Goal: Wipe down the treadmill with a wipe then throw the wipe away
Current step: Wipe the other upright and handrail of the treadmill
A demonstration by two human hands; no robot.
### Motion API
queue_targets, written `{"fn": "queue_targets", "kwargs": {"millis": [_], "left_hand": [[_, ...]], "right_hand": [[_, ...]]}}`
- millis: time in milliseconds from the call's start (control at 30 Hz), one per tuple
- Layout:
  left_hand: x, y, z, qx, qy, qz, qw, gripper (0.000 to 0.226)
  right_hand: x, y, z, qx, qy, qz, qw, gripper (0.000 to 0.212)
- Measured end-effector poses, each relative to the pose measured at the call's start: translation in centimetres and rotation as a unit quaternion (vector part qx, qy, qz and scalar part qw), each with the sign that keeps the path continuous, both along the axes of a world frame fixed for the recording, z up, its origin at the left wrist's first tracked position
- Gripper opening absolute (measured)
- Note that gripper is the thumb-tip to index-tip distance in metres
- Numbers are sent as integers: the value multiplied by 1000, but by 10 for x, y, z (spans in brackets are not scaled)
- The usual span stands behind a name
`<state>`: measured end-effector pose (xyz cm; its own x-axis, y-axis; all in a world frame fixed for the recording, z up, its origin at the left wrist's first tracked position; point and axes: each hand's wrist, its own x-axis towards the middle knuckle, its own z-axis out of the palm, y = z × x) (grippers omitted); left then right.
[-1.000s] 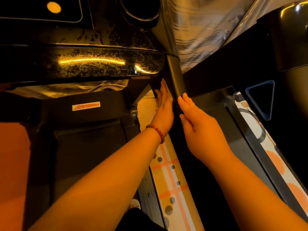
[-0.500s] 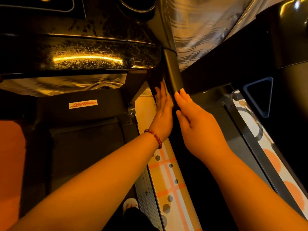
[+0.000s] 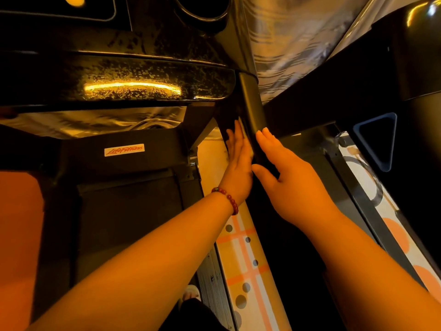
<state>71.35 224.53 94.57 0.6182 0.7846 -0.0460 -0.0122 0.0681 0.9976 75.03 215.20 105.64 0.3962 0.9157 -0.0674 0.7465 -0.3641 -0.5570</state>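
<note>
Patterned floor [image 3: 243, 247], orange-white plaid w/ grey dots, runs betw. two dark machines; black treadmill [image 3: 128, 211] w/ white-and-red brand label [image 3: 124, 149] at left, its glossy black speckled handlebar [image 3: 143, 84] across top. Head view: left hand [image 3: 237, 168], red bead bracelet [image 3: 226, 197] at wrist, lies flat w/ straight fingers on left face of treadmill's black slanted upright post [image 3: 250, 103], thin pale wipe [image 3: 244, 131] edge showing betw. palm & post. Right hand [image 3: 293, 180] flat on post's right face, fingers straight, thumb spread toward front, grasping nothing; hands just beside each other, post between.
</note>
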Motion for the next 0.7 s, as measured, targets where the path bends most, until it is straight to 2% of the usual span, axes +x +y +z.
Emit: {"fn": "queue_targets", "kwargs": {"millis": [33,133,167,300,367,467,600,633,700], "left_hand": [[1,5,8,-19,-5,2,1000,58],[11,29,27,-110,-5,58,992,94],[13,30,29,-107,1,65,992,92],[3,10,23,-46,-20,35,998,52],[0,5,7,-12,-11,21,1000,48],[8,22,10,-42,-18,32,998,52],[16,39,22,-138,18,71,988,111],[17,39,22,-134,18,80,988,112],[13,25,21,-92,-10,66,994,89]], "right_hand": [[2,0,3,-12,-10,10,1000,63],[5,1,4,-16,-38,15,999,62],[4,1,2,-1,-34,8,999,60],[3,1,-8,40,-15,-14,999,57],[6,1,-11,51,-4,-18,999,56],[8,1,-13,57,3,-16,998,56],[8,1,-14,63,2,-14,998,56],[8,1,-14,63,2,-13,998,56],[8,0,-14,61,3,-13,998,56]]}}
